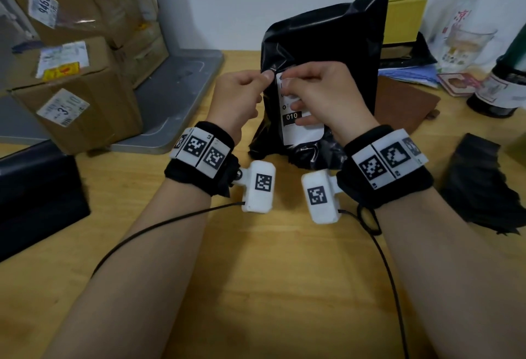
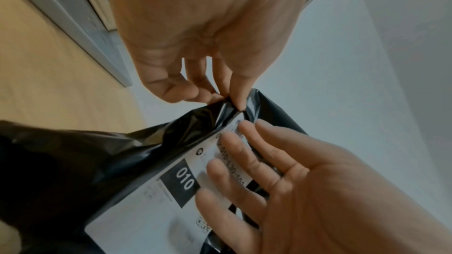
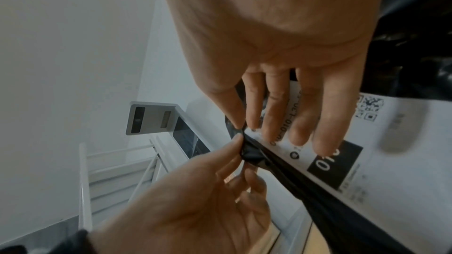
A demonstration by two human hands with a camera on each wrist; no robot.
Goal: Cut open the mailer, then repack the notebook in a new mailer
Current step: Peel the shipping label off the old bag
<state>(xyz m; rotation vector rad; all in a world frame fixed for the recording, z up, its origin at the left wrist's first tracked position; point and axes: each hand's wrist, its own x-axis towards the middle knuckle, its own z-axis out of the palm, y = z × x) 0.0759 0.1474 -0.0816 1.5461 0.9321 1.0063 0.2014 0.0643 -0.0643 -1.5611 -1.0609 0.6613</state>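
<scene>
A black plastic mailer (image 1: pixel 327 45) stands upright mid-table, with a white label (image 1: pixel 304 134) marked 010 on its near face. My left hand (image 1: pixel 266 77) pinches a fold of the black plastic at the mailer's left edge, by the label's top corner. My right hand (image 1: pixel 290 88) lays its fingers (image 3: pixel 300 123) on the label, thumb at the same edge, so the film sits between thumb and fingers. In the left wrist view the pinch (image 2: pixel 232 101) sits just above the right fingers (image 2: pixel 220 167). A brown notebook (image 1: pixel 404 105) lies flat behind the mailer, to its right.
Stacked cardboard boxes (image 1: pixel 76 79) and a grey tray (image 1: pixel 182 97) fill the left. A black box (image 1: pixel 37 196) sits at the near left. Crumpled black plastic (image 1: pixel 481 188) lies at the right. Bottles (image 1: pixel 501 85) and a yellow box (image 1: pixel 404 17) stand at the back right.
</scene>
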